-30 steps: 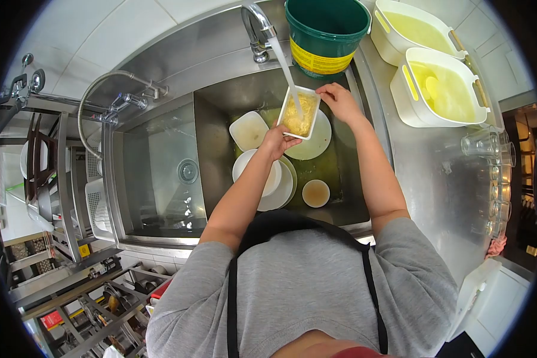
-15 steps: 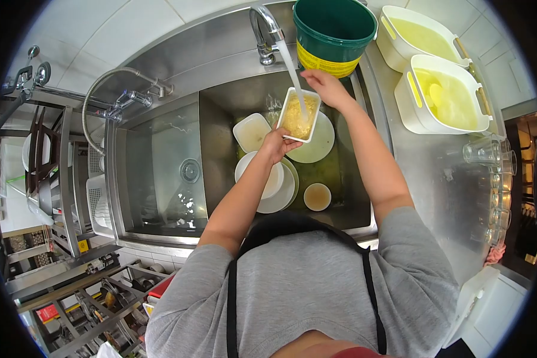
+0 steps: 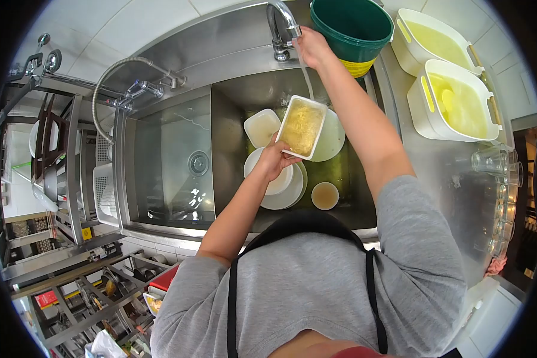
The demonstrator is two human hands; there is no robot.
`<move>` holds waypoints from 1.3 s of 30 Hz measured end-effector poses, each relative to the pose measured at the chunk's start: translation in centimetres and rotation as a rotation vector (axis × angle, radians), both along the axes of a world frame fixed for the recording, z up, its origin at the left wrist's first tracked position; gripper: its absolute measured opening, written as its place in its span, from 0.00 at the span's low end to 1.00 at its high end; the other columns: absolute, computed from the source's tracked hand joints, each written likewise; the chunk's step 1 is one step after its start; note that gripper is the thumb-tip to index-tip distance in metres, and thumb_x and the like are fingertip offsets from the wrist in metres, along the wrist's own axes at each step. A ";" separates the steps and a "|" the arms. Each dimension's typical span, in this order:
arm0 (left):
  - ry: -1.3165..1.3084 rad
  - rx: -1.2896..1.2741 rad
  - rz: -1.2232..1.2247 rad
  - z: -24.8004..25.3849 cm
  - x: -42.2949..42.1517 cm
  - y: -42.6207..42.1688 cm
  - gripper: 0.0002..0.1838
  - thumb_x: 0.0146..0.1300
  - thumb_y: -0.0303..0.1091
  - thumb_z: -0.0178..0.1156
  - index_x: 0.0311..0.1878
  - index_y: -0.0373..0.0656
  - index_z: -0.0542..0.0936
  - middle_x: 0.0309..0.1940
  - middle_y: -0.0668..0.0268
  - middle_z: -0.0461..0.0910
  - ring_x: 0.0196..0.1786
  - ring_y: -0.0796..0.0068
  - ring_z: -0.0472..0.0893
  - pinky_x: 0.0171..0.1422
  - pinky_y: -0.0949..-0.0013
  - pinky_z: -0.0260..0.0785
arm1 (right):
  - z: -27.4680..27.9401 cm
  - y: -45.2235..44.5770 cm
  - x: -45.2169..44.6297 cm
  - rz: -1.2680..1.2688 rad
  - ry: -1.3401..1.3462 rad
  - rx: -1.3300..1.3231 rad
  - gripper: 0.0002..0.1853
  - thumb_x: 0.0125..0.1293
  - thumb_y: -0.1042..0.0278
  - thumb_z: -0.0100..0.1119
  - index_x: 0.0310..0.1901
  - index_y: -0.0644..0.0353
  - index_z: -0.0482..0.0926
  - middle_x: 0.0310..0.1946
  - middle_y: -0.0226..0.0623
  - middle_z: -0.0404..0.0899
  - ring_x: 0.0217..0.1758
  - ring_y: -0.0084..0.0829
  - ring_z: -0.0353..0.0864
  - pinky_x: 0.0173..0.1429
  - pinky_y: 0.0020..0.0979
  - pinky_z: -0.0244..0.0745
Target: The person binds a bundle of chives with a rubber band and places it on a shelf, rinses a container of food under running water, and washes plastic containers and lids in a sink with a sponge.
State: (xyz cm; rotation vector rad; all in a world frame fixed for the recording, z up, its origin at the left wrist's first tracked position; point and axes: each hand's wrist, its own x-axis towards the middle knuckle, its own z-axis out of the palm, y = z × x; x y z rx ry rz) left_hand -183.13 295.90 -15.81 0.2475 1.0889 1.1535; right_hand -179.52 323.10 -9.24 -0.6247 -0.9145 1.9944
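Note:
Over the right sink basin, my left hand [image 3: 273, 162] grips the near edge of a white rectangular container [image 3: 318, 130]. Yellowish liquid with pale bits [image 3: 303, 128] fills most of it. My right hand [image 3: 312, 48] is up at the tap [image 3: 282, 24], its fingers closed at the end of the spout and partly hidden. A thin stream of water [image 3: 306, 79] runs down at the container's far edge. Below, the basin holds a square white dish [image 3: 261, 127], stacked white bowls and plates [image 3: 283, 194], a round pale plate [image 3: 331, 140] and a small bowl of brownish liquid [image 3: 325, 196].
A green bucket [image 3: 355, 42] stands behind the basin's right corner. Two white tubs of yellow-green liquid [image 3: 420, 113] sit on the right counter [image 3: 435, 179], with several glasses [image 3: 495, 167] along its edge. The left basin [image 3: 167, 155] holds water. Racks [image 3: 71, 179] stand far left.
My right hand has moved up from beside the container to the tap spout. The water stream has become thinner. The container remains in my left hand, and the view has shifted slightly.

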 end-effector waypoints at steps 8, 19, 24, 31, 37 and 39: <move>-0.020 0.032 0.006 2.8 0.2 -3.5 0.32 0.57 0.24 0.39 0.67 0.46 0.49 0.54 0.56 0.67 0.47 0.63 0.78 0.46 0.62 0.76 | 1.5 -9.0 9.3 0.261 -0.416 0.210 0.26 0.67 0.49 0.46 0.62 0.52 0.60 0.61 0.32 0.63 0.65 0.29 0.60 0.64 0.37 0.54; 0.034 0.180 -0.103 3.8 1.1 -3.9 0.33 0.56 0.25 0.39 0.68 0.49 0.48 0.56 0.57 0.67 0.50 0.63 0.75 0.48 0.60 0.74 | -4.8 -25.3 19.9 -0.031 -0.521 -0.084 0.28 0.67 0.45 0.42 0.63 0.51 0.58 0.60 0.32 0.62 0.58 0.29 0.66 0.58 0.35 0.59; 0.001 0.210 -0.158 3.5 0.5 -3.5 0.31 0.56 0.25 0.41 0.65 0.43 0.51 0.56 0.54 0.66 0.51 0.59 0.75 0.47 0.59 0.74 | -3.5 -31.3 22.4 -0.231 -0.542 -0.108 0.27 0.67 0.45 0.42 0.61 0.52 0.61 0.59 0.32 0.64 0.58 0.30 0.67 0.58 0.35 0.60; -0.124 0.105 -0.378 4.2 0.5 -4.5 0.27 0.56 0.25 0.44 0.61 0.40 0.55 0.53 0.51 0.67 0.48 0.53 0.75 0.49 0.56 0.75 | -1.3 -39.7 23.9 -0.480 -0.481 -0.187 0.24 0.64 0.48 0.51 0.57 0.52 0.66 0.55 0.32 0.68 0.53 0.26 0.72 0.54 0.30 0.64; -0.120 0.088 -0.695 7.1 3.9 -6.9 0.26 0.56 0.25 0.45 0.60 0.40 0.55 0.53 0.51 0.68 0.48 0.54 0.76 0.48 0.57 0.75 | 0.2 -46.7 27.3 -0.687 -0.436 -0.223 0.21 0.65 0.51 0.51 0.55 0.52 0.69 0.51 0.30 0.72 0.51 0.24 0.73 0.53 0.27 0.64; -0.057 0.121 -0.838 8.8 5.9 -8.4 0.27 0.57 0.26 0.45 0.61 0.41 0.55 0.53 0.53 0.68 0.48 0.57 0.76 0.48 0.58 0.75 | 0.8 -49.5 28.4 -0.774 -0.445 -0.240 0.20 0.65 0.51 0.51 0.54 0.52 0.70 0.50 0.30 0.73 0.51 0.24 0.72 0.53 0.26 0.65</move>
